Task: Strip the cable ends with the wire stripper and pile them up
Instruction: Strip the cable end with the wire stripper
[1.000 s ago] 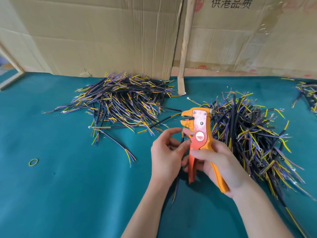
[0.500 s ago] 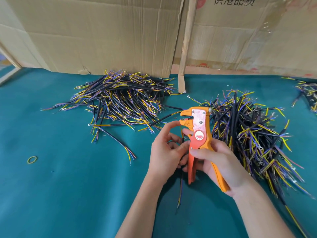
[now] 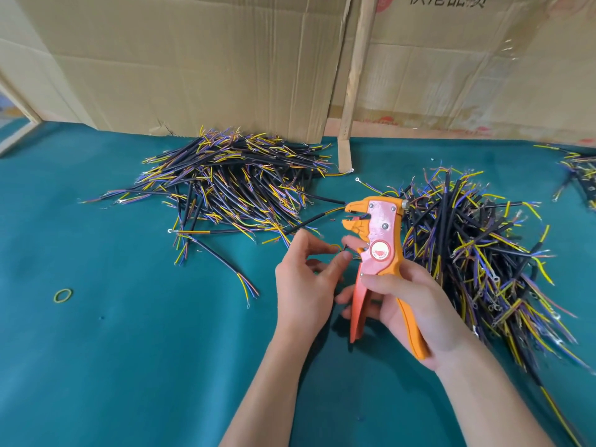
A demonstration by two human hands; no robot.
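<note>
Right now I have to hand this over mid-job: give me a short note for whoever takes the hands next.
Right hand grips the stripper, head up, jaws apart, nothing between them.
Left hand pinches a cable end just below the jaws; most of the cable is hidden behind the hands.
Left pile lies by the cardboard, right pile beside the stripper. I cannot tell which is the finished one.
Left to do: feed the end in, squeeze, drop the cable on the done pile, take the next.
</note>
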